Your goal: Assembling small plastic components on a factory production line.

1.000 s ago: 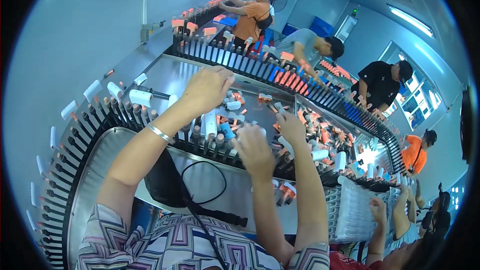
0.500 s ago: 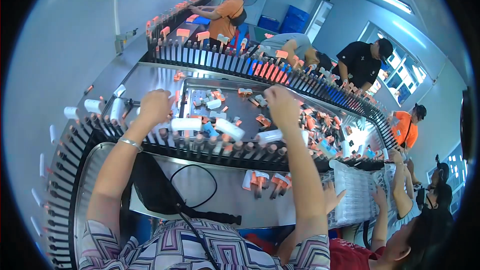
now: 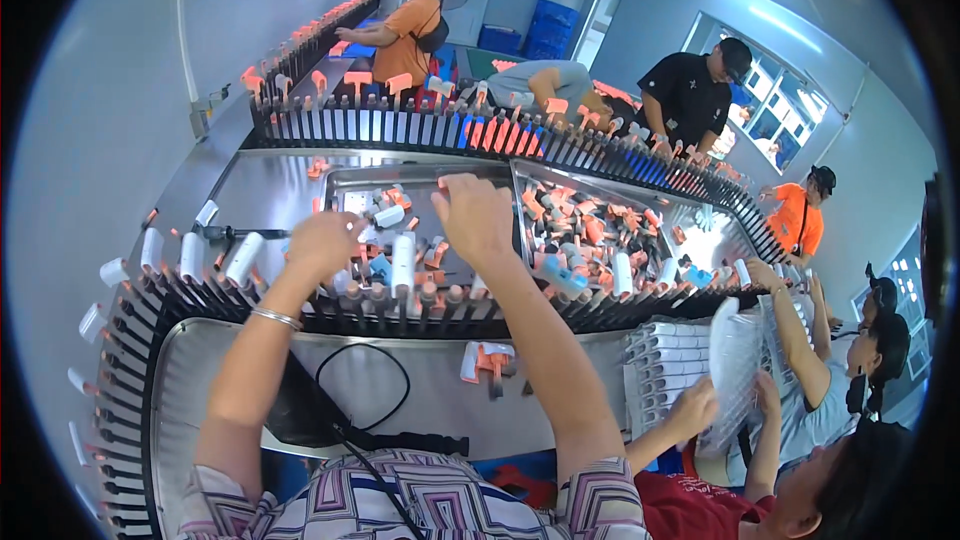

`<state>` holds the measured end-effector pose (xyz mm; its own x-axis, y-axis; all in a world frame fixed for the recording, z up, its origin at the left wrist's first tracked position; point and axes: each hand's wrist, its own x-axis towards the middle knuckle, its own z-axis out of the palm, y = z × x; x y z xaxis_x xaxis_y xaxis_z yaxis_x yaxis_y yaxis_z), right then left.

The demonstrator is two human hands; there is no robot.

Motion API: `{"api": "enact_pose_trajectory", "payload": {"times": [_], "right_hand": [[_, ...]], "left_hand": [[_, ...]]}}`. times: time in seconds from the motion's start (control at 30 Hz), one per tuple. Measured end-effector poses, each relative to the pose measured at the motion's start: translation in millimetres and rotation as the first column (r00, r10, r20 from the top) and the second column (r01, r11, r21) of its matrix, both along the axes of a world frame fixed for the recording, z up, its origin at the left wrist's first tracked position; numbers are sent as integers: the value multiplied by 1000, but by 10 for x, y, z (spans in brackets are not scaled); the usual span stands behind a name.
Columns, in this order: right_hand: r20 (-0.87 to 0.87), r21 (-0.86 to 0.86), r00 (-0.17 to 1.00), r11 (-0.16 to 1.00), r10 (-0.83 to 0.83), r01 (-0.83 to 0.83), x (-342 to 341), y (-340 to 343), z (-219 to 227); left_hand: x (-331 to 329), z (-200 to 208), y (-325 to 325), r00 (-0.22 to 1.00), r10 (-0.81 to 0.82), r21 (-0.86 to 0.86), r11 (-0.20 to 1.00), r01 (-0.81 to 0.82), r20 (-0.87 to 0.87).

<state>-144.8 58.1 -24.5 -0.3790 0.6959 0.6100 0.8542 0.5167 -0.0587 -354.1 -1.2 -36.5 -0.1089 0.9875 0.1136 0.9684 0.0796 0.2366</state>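
Observation:
My left hand [image 3: 325, 245] is over the near edge of a steel tray [image 3: 420, 172], its fingers drawn together; whatever they hold is hidden. To its right, my right hand [image 3: 478, 223] reaches over the same tray, with fingers bent and the thumb apart, and I see nothing between them. Small orange, grey and white parts [image 3: 390, 212] lie in the tray between my hands. Just below them, a white cylindrical piece [image 3: 402, 262] stands at the near row of black pegs [image 3: 430, 318]. More white pieces [image 3: 243, 258] tilt on pegs left of my left hand.
A second tray holds a heap of orange parts [image 3: 595, 228]. A far row of pegs [image 3: 400, 125] curves behind the trays. An orange-and-white cluster [image 3: 490, 362] lies on the near bench. At right, a co-worker's hand [image 3: 695, 408] holds a clear plastic tray [image 3: 735, 380] beside packed white pieces [image 3: 668, 360].
My right hand has moved left, nearer my left hand, which is lower over the tray edge. The view has shifted. The co-worker at right has lifted a clear plastic tray.

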Motion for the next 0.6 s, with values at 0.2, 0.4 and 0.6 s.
{"api": "enact_pose_trajectory", "payload": {"times": [0.2,0.4,0.6], "right_hand": [[140,-400,990,914,-12,67,-84,97,-266],[-61,-140,992,983,112,-120,-182,-47,-194],[-93,102,991,989,-96,106,534,104,69]], "left_hand": [[-145,63,-73,998,17,246,969,-4,-53],[274,271,-201,982,-186,549,823,146,17],[601,246,-71,950,-298,512,832,211,93]]}}
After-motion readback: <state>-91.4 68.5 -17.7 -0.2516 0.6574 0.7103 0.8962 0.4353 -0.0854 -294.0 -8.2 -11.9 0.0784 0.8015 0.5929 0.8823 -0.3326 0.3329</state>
